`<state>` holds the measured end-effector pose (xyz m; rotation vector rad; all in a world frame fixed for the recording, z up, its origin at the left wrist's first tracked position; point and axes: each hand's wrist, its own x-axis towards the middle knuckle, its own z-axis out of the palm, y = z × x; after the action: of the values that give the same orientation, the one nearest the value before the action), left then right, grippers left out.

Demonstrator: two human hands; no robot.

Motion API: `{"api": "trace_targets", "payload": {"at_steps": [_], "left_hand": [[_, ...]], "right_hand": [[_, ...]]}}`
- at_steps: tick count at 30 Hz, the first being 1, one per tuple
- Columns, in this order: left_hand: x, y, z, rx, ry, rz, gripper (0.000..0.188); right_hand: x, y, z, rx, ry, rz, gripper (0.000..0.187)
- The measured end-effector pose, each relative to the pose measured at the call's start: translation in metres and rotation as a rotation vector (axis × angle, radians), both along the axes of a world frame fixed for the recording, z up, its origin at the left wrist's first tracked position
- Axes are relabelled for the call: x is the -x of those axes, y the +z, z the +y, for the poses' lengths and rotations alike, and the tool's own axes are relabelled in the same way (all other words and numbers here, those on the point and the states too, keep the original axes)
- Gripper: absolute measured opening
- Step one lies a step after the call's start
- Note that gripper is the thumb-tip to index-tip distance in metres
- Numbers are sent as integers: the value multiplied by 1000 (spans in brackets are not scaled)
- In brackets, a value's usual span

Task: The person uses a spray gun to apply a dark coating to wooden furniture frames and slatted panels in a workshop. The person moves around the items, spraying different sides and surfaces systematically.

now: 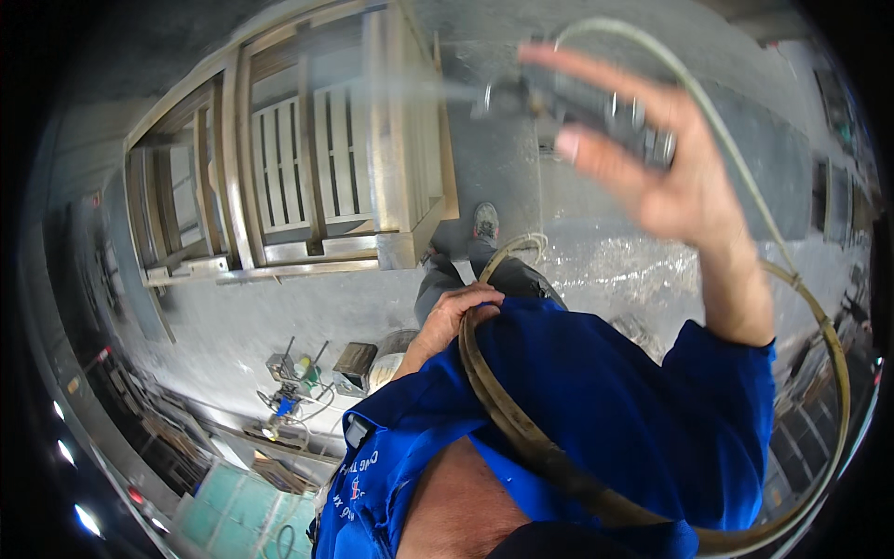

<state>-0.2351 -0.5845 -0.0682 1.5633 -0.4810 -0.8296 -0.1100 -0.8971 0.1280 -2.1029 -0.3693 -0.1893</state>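
Note:
Raised at the upper right, my right hand [684,172] is closed around a dark spray gun [605,110], blurred by motion. Its nozzle points left, and a pale fan of mist [414,88] spreads from it onto a slatted wooden furniture frame [244,168] with brownish, shiny posts. My left hand [453,312] is at my waist, fingers wrapped round a yellowish hose [494,401]. The hose crosses my blue shirt, loops by my right arm and rises toward the gun. The inside slats of the frame look pale grey.
Grey concrete floor [251,317] lies under my shoes [485,220], with whitish stains to the right. Small pump-like equipment [296,377] and a dark box [355,361] stand behind at the lower left. Greenish panels [242,512] lie farther back. More items line the right rim.

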Motion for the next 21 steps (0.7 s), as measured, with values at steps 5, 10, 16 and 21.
{"api": "trace_targets", "payload": {"at_steps": [5,10,16,21], "left_hand": [[-15,-8,-18,-60,-201,-38,32],[-33,-9,-32,-187,-330,-165,26],[-34,-16,-118,-86,-315,-235,16],[-22,3,-223,219,-681,-298,37]], "right_hand": [[109,-44,0,-452,-245,513,56],[217,-90,1,-717,-845,723,58],[344,-79,9,-588,-1478,438,58],[410,-31,43,-434,-1797,-10,59]]}}
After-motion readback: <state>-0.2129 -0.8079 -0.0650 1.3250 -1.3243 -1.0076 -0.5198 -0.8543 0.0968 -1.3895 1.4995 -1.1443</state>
